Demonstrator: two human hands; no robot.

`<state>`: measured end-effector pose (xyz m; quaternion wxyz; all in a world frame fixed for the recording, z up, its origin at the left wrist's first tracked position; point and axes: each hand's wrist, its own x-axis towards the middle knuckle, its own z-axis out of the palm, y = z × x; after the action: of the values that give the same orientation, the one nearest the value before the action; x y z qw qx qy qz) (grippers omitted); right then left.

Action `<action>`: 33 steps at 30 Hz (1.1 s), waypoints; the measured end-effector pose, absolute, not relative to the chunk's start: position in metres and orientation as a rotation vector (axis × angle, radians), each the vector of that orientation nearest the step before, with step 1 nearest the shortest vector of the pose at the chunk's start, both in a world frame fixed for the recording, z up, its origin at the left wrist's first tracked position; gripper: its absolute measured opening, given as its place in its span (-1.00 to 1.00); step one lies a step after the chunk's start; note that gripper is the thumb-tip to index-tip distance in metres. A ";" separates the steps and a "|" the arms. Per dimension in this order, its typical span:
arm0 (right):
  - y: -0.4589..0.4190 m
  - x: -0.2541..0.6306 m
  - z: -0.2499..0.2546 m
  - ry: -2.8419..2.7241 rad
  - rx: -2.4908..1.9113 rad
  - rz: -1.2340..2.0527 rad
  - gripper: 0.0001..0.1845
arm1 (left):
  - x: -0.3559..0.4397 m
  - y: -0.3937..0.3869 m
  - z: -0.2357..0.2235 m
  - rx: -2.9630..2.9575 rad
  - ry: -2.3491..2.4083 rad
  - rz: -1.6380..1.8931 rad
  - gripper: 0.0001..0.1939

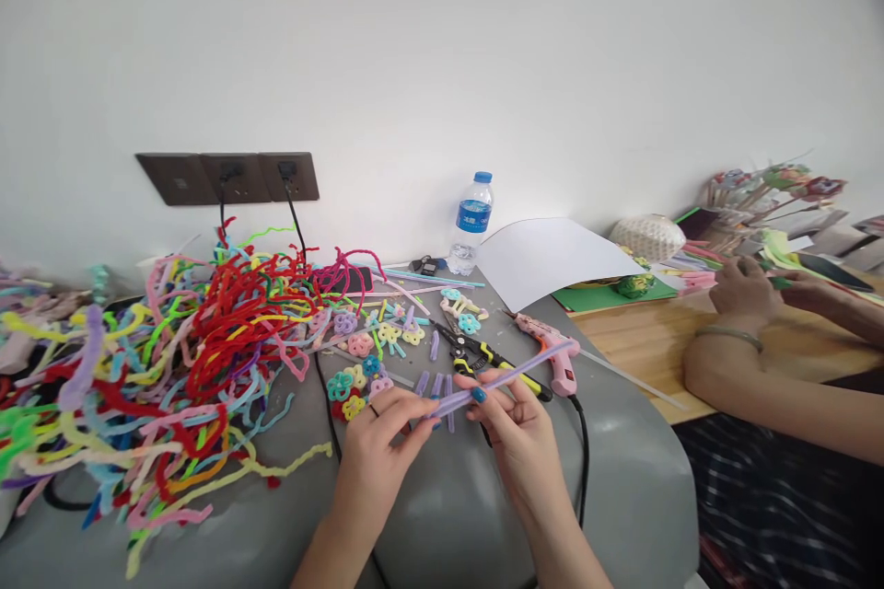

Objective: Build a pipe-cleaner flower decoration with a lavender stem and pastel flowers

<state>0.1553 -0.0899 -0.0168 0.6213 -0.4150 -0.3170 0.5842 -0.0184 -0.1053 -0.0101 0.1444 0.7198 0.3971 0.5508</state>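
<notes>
Between my two hands, above the grey table (442, 515), stretches a light purple pipe cleaner (529, 364). My left hand (383, 433) pinches its folded or doubled end between thumb and fingers. My right hand (515, 428) grips it farther along, and its long free end points up to the right. Several short purple pipe cleaner pieces (437, 385) lie just behind my hands. Beyond them rest yellow-and-black pliers (494, 357), partly covered by my right hand. A pink glue gun (552, 352) lies to their right.
Left is a big tangled heap of coloured pipe cleaners (227, 322). Small pipe cleaner flowers (360, 345) lie mid-table. Behind stand a water bottle (473, 219) and a white paper sheet (559, 256). A black cord (585, 460) trails right. Another person's hands (750, 290) work at the wooden table (622, 336).
</notes>
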 end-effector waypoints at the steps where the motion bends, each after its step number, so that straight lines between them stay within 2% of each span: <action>1: -0.091 0.156 -0.018 -0.718 -0.959 1.352 -0.54 | -0.020 -0.103 -0.010 2.112 1.125 1.622 -0.84; 6: -0.093 0.162 -0.017 -0.748 -0.937 1.423 -0.56 | -0.032 -0.092 -0.003 2.163 1.048 1.569 -0.85; 12: -0.096 0.165 -0.015 -0.807 -0.909 1.357 -0.59 | -0.039 -0.080 0.001 1.919 1.170 1.201 -0.79; 18: -0.096 0.174 -0.023 -0.816 -0.990 1.286 -0.62 | -0.047 -0.068 0.010 1.993 1.158 1.060 -0.82; 23: -0.097 0.187 -0.021 -0.860 -1.137 1.267 -0.53 | -0.054 -0.052 0.032 2.101 1.184 0.816 -0.80; 28: -0.105 0.192 -0.021 -1.056 -1.252 1.254 -0.45 | -0.053 -0.032 0.050 1.946 1.301 0.473 -0.76; 33: -0.116 0.191 -0.029 -1.202 -1.316 1.006 -0.60 | -0.050 -0.007 0.047 1.857 1.285 0.262 -0.80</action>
<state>0.1905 -0.1162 -0.0295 0.5206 -0.5488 -0.5015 0.4198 -0.0504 -0.0075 0.0466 0.4204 0.7411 0.5129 0.1044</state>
